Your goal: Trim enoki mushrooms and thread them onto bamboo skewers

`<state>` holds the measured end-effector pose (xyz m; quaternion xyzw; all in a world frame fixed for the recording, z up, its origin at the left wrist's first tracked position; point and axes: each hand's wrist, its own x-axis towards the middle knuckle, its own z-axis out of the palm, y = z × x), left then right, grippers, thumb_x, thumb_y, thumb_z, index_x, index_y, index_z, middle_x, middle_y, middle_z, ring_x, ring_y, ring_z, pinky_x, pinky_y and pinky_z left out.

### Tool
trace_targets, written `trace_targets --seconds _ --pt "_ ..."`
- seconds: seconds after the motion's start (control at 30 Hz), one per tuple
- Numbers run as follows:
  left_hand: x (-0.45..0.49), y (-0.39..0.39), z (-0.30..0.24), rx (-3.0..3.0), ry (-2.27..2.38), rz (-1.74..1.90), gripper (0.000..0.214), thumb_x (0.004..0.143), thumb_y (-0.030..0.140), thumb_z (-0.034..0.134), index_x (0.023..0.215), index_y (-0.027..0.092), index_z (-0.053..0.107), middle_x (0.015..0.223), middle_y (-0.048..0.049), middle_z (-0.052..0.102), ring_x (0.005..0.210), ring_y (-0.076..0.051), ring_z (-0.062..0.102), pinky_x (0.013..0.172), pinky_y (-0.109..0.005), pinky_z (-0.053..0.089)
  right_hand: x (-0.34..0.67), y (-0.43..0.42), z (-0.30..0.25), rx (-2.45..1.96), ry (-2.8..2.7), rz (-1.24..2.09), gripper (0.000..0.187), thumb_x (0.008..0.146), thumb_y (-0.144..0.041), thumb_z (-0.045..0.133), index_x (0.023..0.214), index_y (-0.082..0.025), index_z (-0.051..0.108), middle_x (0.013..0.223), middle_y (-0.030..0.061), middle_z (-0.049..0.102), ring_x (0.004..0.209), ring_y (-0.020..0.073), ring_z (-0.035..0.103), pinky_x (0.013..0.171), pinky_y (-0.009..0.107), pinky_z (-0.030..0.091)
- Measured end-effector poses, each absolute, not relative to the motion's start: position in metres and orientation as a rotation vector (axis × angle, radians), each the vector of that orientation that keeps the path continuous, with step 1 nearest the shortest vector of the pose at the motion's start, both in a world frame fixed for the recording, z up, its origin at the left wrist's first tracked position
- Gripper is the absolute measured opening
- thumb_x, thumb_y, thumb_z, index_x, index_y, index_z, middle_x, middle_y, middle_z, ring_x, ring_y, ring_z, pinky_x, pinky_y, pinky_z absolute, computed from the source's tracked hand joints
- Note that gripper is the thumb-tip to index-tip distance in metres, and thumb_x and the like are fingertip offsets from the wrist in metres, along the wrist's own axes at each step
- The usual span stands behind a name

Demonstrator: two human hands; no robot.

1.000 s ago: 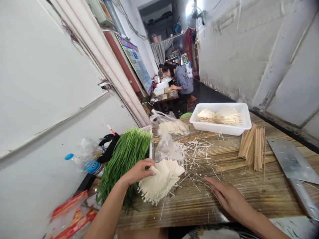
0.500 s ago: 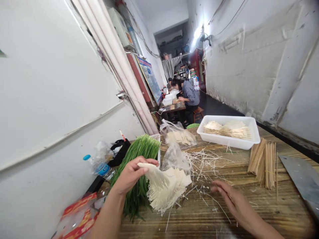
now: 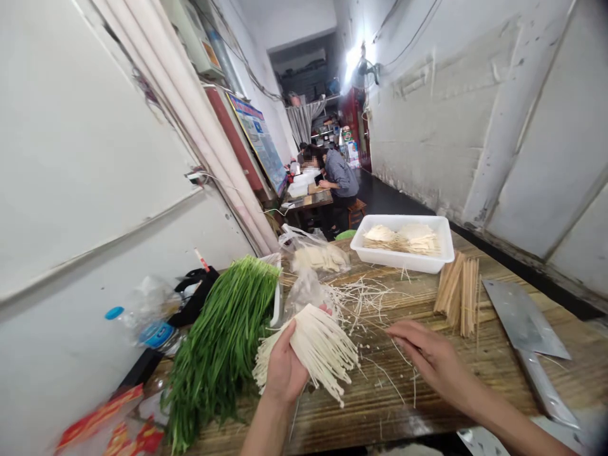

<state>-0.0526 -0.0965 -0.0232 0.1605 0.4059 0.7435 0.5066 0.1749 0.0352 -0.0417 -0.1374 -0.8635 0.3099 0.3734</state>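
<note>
A fanned bunch of enoki mushrooms (image 3: 327, 348) lies in my left hand (image 3: 286, 370), the thumb pressed over its pale stems and the caps spread toward the lower right. More enoki (image 3: 262, 362) shows to the left of the thumb. My right hand (image 3: 422, 351) hovers over the wooden table, thumb and fingertips pinched together; whatever is between them is too thin to make out. Loose enoki strands (image 3: 363, 297) are scattered just beyond both hands. Behind the left hand stands a clear plastic bag (image 3: 306, 288), and another bag holds pale flat pieces (image 3: 320, 258).
Green chives (image 3: 218, 342) are heaped at left, near a water bottle (image 3: 156, 332). A white tub (image 3: 403, 259) holds skewered pale food. Bamboo skewers (image 3: 458, 291) and a cleaver (image 3: 525, 323) lie at right on the table (image 3: 361, 411). A person (image 3: 339, 174) sits at a farther table.
My left hand has turned palm up, laying the enoki fan open across it with the stems under the thumb. My right hand remains pinched near the table's middle. The view has swung right.
</note>
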Motion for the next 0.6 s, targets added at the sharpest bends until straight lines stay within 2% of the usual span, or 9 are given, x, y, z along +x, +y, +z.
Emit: trace_targets --seconds 0.1,0.3,0.47,0.6 --pt "-0.041 -0.092 -0.043 0.276 0.909 1.68 0.041 0.084 0.042 0.051 0.107 0.011 0.066 0.116 -0.0136 0.067 0.118 -0.029 0.055 0.102 -0.042 0.04 0.18 0.034 -0.044 -0.369 -2.304 0.717 0.034 0.091 -0.014 0.039 0.117 -0.022 0.059 0.091 0.0071 0.068 0.081 0.0162 0.064 0.07 0.027 0.053" --pt "-0.019 -0.092 -0.061 0.289 1.055 1.672 0.037 0.078 0.028 0.066 0.112 0.014 0.062 0.105 -0.0123 0.071 0.107 -0.028 0.062 0.094 -0.041 0.048 0.19 0.036 -0.052 -0.391 -2.496 0.569 0.04 0.091 -0.01 0.036 0.122 -0.021 0.058 0.079 0.0054 0.067 0.067 0.0151 0.06 0.06 0.026 0.05" --pt "-0.009 -0.096 -0.057 0.292 1.037 1.66 0.036 0.076 0.027 0.07 0.109 0.017 0.062 0.104 -0.0101 0.071 0.104 -0.026 0.064 0.092 -0.04 0.048 0.197 0.036 -0.043 -0.316 -2.485 0.48 0.036 0.088 -0.006 0.037 0.112 -0.017 0.061 0.099 0.0113 0.064 0.083 0.018 0.06 0.07 0.03 0.051" --pt "-0.01 -0.1 -0.05 0.238 1.079 1.639 0.033 0.074 0.026 0.071 0.105 0.015 0.063 0.105 -0.0121 0.071 0.1 -0.026 0.066 0.09 -0.039 0.051 0.201 0.034 -0.04 -0.339 -2.508 0.515 0.034 0.089 -0.005 0.037 0.113 -0.016 0.059 0.088 0.0086 0.064 0.077 0.0167 0.058 0.066 0.028 0.049"
